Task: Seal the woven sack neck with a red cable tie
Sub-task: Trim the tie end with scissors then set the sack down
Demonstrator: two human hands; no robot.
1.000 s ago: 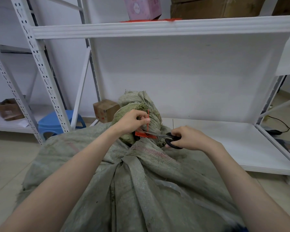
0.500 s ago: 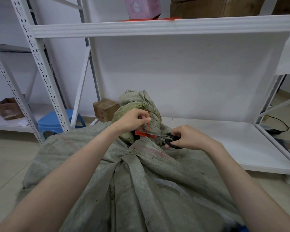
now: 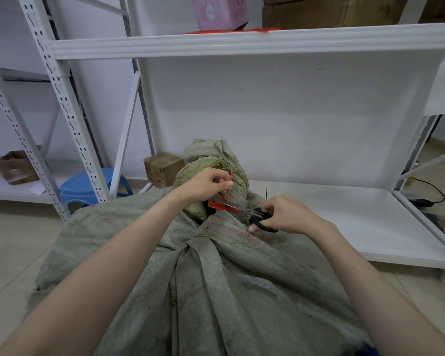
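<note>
Head view, writing first. Nothing is reading clearly. The small brown carton [image 3: 162, 168], beyond the left grip, is showing red marks too blurred to make out. The pink box [image 3: 219, 11] on the top shelf [image 3: 242, 43], high above both grips, is carrying pale print, also illegible. Loose red strips [image 3: 231, 30] are lying on that shelf edge under the box.

Left hand [image 3: 203, 186]: the grip is curling tight, thumb and fingertips pinching the thin upright tail [image 3: 230, 176] of the red cable tie [image 3: 217, 205]. The heel of the hand is resting against the bunched sack neck [image 3: 216, 160].

Right hand [image 3: 285, 214]: the grip is closing round the black handles of the scissors [image 3: 264, 221], fingers through the loops. The blades are pointing left toward the other grip and lying along the tie band; I cannot tell how far apart they are standing.

The tie is circling the gathered neck, just below the left grip and just left of the right one, its flat head facing the camera. The woven sack [image 3: 216, 291] is spreading under both forearms, neck pointing away toward the shelving. A blue stool [image 3: 87, 186] is standing well left of the left grip.
</note>
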